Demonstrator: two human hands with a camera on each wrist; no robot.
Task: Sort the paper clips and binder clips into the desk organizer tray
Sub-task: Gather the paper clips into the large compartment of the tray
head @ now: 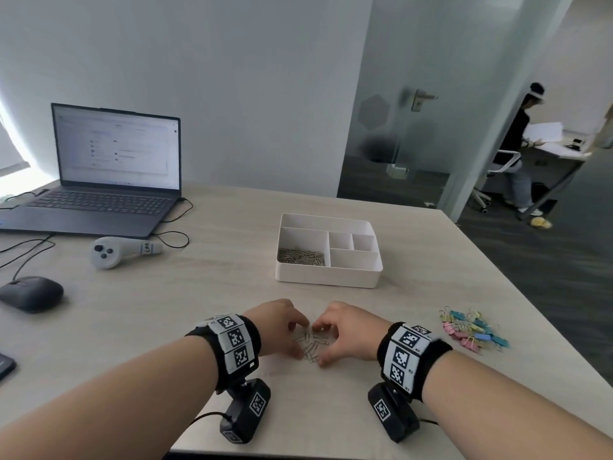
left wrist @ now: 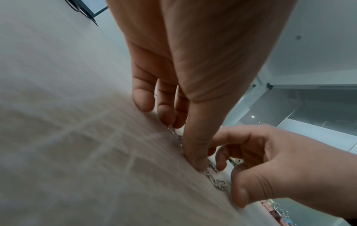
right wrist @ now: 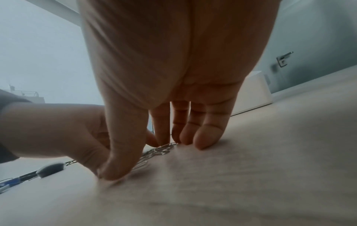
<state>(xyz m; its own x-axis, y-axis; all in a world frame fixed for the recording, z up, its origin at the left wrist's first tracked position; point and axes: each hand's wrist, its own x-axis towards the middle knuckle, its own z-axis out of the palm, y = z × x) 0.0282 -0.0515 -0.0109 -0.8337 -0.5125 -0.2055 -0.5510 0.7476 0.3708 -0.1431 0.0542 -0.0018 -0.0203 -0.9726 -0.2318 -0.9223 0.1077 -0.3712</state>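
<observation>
A small heap of loose silver paper clips (head: 311,343) lies on the table near me. My left hand (head: 296,340) and right hand (head: 323,343) cup it from either side, fingers and thumbs curled round it with tips on the tabletop. In the left wrist view the left hand (left wrist: 185,143) has clips (left wrist: 218,183) by its thumb. In the right wrist view clips (right wrist: 162,149) lie between the right hand's (right wrist: 150,157) thumb and fingers. The white organizer tray (head: 328,277) stands beyond, with paper clips (head: 300,256) in its left compartment. Coloured binder clips (head: 472,328) lie in a pile to the right.
An open laptop (head: 109,180), a grey controller (head: 122,250) and a dark mouse (head: 31,293) with cables occupy the left of the table. The table's right edge runs just past the binder clips. A person (head: 520,151) sits at a far desk.
</observation>
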